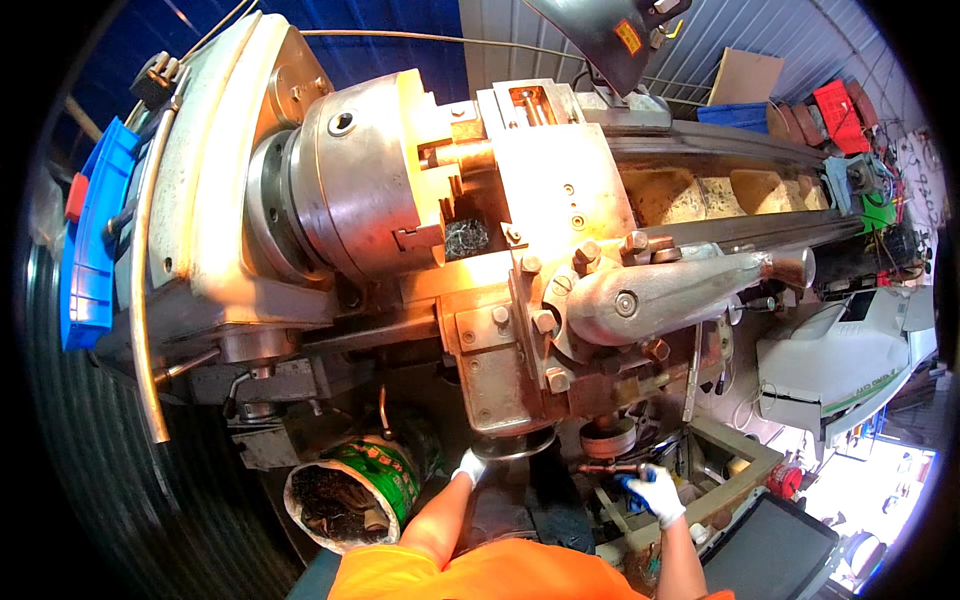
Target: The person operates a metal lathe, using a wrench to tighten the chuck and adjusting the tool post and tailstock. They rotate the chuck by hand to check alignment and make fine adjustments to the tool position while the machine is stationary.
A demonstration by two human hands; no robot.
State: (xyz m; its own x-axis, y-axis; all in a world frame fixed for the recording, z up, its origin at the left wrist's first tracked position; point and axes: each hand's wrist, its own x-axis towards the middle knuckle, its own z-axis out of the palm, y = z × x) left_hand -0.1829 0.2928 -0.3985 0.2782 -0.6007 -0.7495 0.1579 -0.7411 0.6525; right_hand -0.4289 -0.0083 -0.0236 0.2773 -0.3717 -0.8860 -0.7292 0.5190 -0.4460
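Note:
In a white glove, my left hand (470,467) grips the rim of a round metal handwheel (515,445) low on the lathe carriage (495,350). My right hand (655,495), in a white and blue glove, is closed on a horizontal metal handle (625,469) to the right of the wheel. Above them is the tool post with a long silver lever (660,300). A large steel chuck (350,185) sits at upper left, its jaws beside the bright carriage slide (560,175). Dark metal shavings (465,236) show below the jaws.
A sack of scrap (355,490) stands at lower left, near a corrugated wall. A blue tray (95,230) hangs at far left. The lathe bed (750,145) runs rightward. A grey machine (840,360), a metal frame (740,450) and a dark board (760,555) are at right.

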